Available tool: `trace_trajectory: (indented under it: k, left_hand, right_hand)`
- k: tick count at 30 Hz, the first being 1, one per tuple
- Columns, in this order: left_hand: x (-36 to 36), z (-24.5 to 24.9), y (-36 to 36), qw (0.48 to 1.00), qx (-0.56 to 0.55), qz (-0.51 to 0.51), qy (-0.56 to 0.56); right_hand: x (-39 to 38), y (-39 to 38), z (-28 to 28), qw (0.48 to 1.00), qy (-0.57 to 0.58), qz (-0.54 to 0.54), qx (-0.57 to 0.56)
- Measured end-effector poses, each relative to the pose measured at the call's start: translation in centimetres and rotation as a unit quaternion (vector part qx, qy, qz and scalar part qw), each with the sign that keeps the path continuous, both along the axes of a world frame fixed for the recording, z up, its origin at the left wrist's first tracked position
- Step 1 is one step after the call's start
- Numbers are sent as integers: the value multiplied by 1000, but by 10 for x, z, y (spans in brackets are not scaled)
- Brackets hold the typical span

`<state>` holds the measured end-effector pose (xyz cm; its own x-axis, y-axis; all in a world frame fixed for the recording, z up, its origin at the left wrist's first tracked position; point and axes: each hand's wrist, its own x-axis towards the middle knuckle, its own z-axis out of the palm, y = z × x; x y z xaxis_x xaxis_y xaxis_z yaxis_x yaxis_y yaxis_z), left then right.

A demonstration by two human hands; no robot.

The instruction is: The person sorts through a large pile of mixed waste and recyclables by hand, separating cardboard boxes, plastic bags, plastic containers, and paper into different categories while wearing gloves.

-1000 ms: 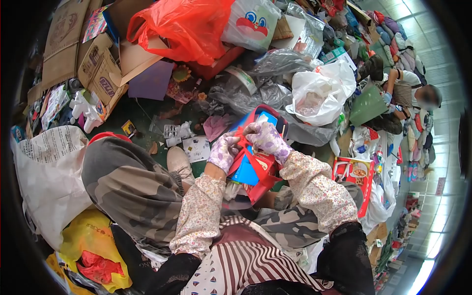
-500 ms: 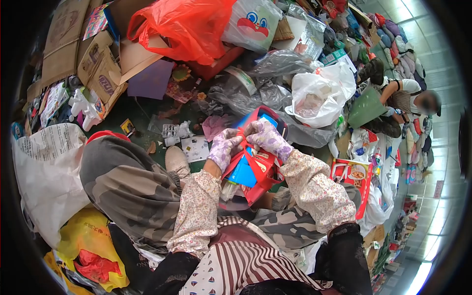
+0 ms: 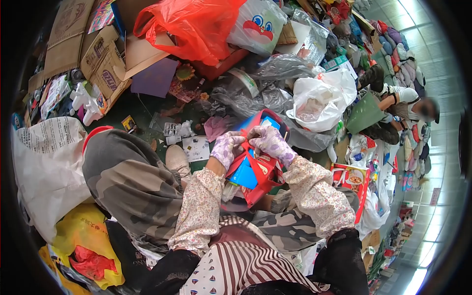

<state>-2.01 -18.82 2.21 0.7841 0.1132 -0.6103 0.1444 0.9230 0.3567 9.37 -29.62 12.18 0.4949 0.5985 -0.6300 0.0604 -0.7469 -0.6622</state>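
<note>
Between my knees sits a red bag (image 3: 265,189) with clear plastic sides and blue packaging (image 3: 244,175) inside. My left hand (image 3: 227,149), in a purple-flowered glove, pinches the bag's red strap from the left. From the right, my right hand (image 3: 271,142), gloved the same way, pinches the red strap close to the other hand. Both sets of fingers are closed and almost meet over the bag's top. The strap's exact shape under the fingertips is hidden.
Grey plastic film (image 3: 275,93) and a white plastic bag (image 3: 322,101) lie ahead. Flattened cardboard (image 3: 105,69) is at the left, near a red plastic bag (image 3: 191,29). A yellow bag (image 3: 91,241) lies at lower left. Another person (image 3: 405,105) sits at the right, beside a green sheet (image 3: 365,114).
Both hands keep their pinch on the red strap and have shifted only slightly. The whole view has moved a little. The bag stays between the knees.
</note>
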Motion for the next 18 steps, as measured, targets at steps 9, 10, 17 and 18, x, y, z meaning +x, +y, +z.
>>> trace_trajectory:
  k: [9, 10, 17, 18]
  left_hand:
    - [-1, -11, -8, 994, -79, 60, -34]
    - [-2, -12, -9, 995, -61, 57, -49]
    - [-3, -3, -7, 996, -35, 32, -77]
    - [-4, -1, -7, 996, -35, 32, -77]
  right_hand:
    - [7, 1, -8, 994, -100, 39, 5]
    - [7, 2, -5, 997, -75, 14, -3]
    - [9, 4, -2, 998, -3, -60, -5]
    - [9, 4, -1, 998, -4, -60, -5]
